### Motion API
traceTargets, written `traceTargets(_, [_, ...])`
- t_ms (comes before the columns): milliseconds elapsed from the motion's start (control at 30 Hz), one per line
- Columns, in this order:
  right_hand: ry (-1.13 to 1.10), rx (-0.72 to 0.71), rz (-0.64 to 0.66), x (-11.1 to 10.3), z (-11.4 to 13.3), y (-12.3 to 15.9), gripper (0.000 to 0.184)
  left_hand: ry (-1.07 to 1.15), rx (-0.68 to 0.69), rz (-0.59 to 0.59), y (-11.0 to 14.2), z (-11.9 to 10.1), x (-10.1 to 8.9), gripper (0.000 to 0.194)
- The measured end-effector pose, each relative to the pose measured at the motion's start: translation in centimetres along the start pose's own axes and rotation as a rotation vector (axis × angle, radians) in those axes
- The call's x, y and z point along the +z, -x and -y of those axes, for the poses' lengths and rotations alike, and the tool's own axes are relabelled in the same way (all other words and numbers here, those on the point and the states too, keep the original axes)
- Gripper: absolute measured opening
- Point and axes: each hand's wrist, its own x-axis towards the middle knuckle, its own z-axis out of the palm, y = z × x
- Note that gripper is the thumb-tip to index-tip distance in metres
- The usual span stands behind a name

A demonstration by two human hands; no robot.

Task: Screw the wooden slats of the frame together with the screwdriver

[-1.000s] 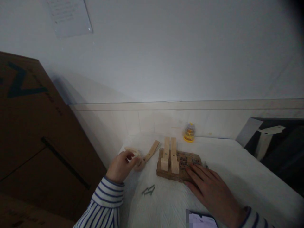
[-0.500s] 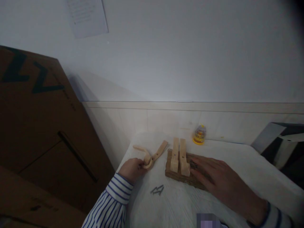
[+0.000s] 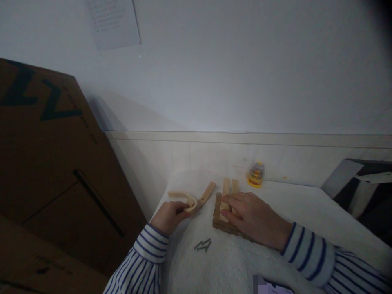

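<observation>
My left hand (image 3: 168,218) is closed on a curved pale wooden strip (image 3: 179,195), pinching it between thumb and fingers near its bend. Touching or just behind that bend is a straight wooden strip (image 3: 208,192) with a hole in it; whether the two are joined I cannot tell. My right hand (image 3: 252,214) lies over a brown wooden block (image 3: 225,226), thumb and fingers apart, fingertips on the left pale wooden slat (image 3: 226,186). The right slat (image 3: 235,186) shows only at its far end, the rest under my hand. Several small grey metal pins or nails (image 3: 203,245) lie in front.
A small yellow-and-clear bottle (image 3: 256,174) stands by the wall at the back of the white-covered table (image 3: 294,196). A phone (image 3: 274,288) is at the near edge. A large cardboard box (image 3: 61,151) rises on the left; a grey-and-black object (image 3: 352,179) is at right.
My right hand has moved left from the right part of the block onto the slats, covering most of them. My left hand has shifted slightly and turned the curved strip a little.
</observation>
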Motion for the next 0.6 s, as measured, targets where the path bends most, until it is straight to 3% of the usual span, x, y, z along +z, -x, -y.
traceTargets(233, [-0.317,0.157,0.172,0.5,0.5,-4.1,0.038,0.074,0.07,-0.04,0.4,-1.1,-0.6,0.02])
traceTargets(333, [-0.398,0.203,0.16,1.1,0.9,-5.9,0.039,0.09,0.131,-0.079,0.7,-1.8,-0.6,0.02])
traceTargets(600, [-0.516,0.188,0.161,1.8,1.1,-7.1,0.024,-0.177,0.365,-0.226,1.0,-3.8,0.7,0.016])
